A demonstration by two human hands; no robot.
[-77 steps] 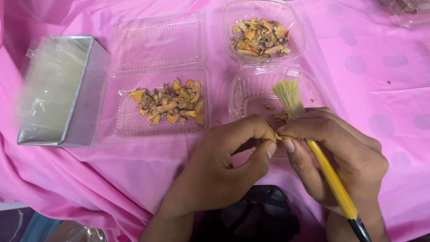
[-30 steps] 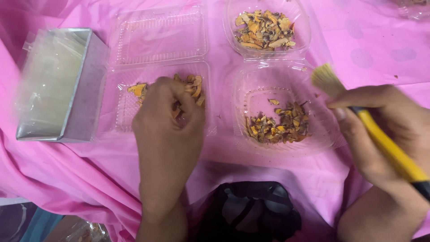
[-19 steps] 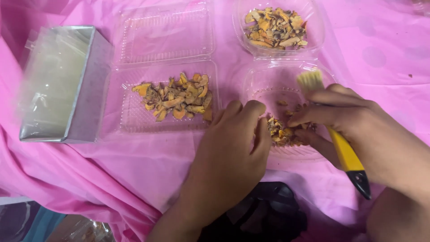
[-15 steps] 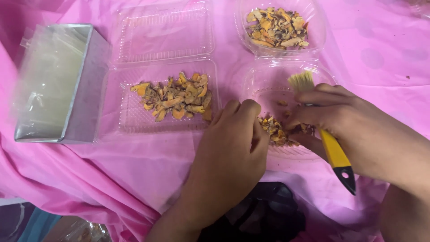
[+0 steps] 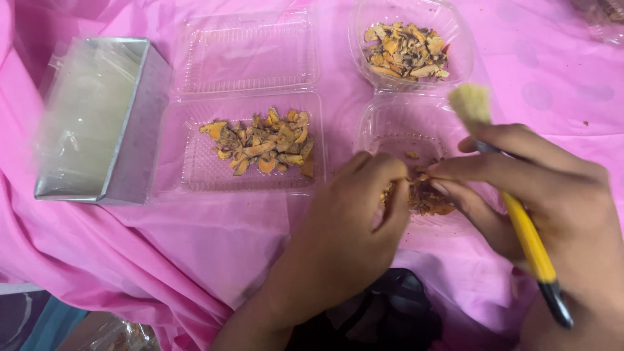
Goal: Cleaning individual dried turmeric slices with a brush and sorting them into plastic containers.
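- Head view: we see the left hand (image 5: 344, 240) reaching into the near round clear container (image 5: 416, 130), its fingers curled down onto a small heap of orange-brown dried pieces (image 5: 422, 195); we cannot tell whether a piece is actually pinched, since the fingertips hide it.
- The right hand (image 5: 552, 201) meets it from the other side, forefinger and thumb tips touching the same heap, while the other fingers close around a yellow-handled brush (image 5: 526, 240); the pale bristles stick up above the hand, and the dark handle end points toward us.
- To the left lies a rectangular clear tray (image 5: 195, 175) with more dried orange pieces (image 5: 266, 143) scattered in its middle, its open lid (image 5: 247, 52) lying flat behind it.
- A second round container (image 5: 455, 26), farther back, holds another pile of pieces (image 5: 406, 49).
- A grey metal tin (image 5: 136, 143) stands at the far left, just beside the tray.
- Everything rests on a crumpled pink cloth (image 5: 162, 260).
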